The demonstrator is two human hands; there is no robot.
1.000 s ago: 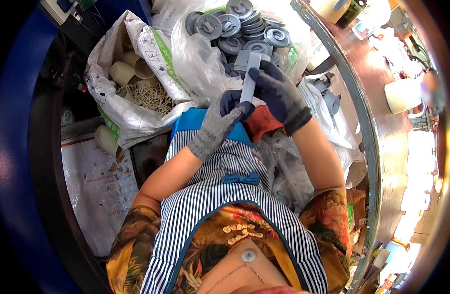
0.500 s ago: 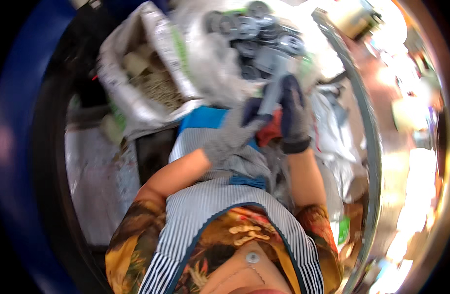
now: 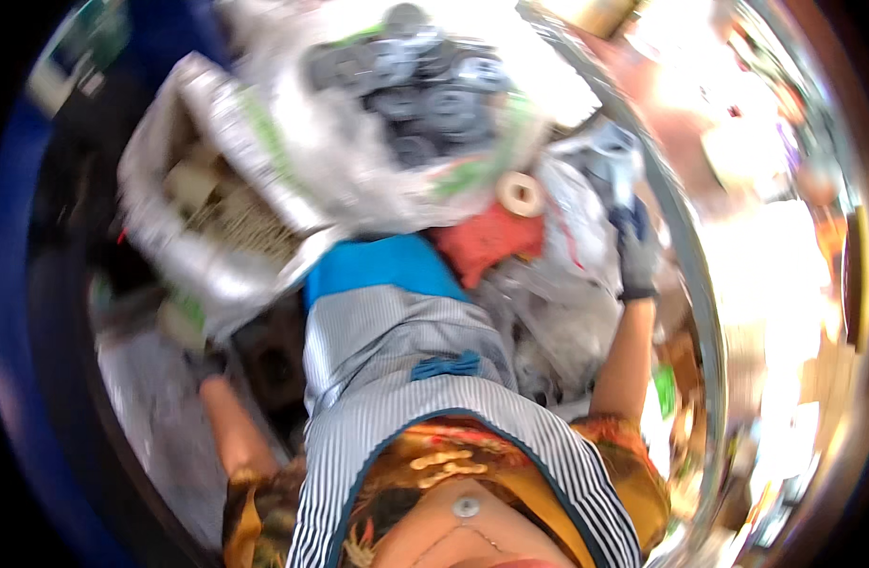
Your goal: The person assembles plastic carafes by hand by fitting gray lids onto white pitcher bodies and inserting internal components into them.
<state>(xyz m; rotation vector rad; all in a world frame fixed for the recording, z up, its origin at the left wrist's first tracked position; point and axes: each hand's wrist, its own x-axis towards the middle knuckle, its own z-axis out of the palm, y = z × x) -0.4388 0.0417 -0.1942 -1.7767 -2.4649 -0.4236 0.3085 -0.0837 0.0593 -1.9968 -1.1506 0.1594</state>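
Note:
My right hand [image 3: 635, 248], in a grey glove with dark blue fingers, reaches to the white plastic bag [image 3: 575, 213] on the right. Right at its fingertips are pale blue-grey plastic pieces [image 3: 612, 156]; blur hides whether it grips one. My left hand [image 3: 205, 362], gloved too, is low on the left beside the white woven sack [image 3: 240, 256], near a cream-coloured piece [image 3: 181, 324]. Its fingers are too dark and smeared to read. Grey round plastic parts [image 3: 444, 109] fill the open bag ahead. A red cloth [image 3: 491, 241] and a cream ring [image 3: 521, 194] lie before it.
Tan pellets [image 3: 240, 222] and cream blocks show inside the woven sack. A grey metal rail [image 3: 690, 222] curves along the right side. Clear plastic wrap [image 3: 567, 317] lies right of my striped apron [image 3: 387, 327]. A pale sheet [image 3: 155, 407] is at lower left.
My hands were together at the centre around a long grey plastic piece; now they are apart. The left went down to the left, the right out to the right. The whole view has shifted.

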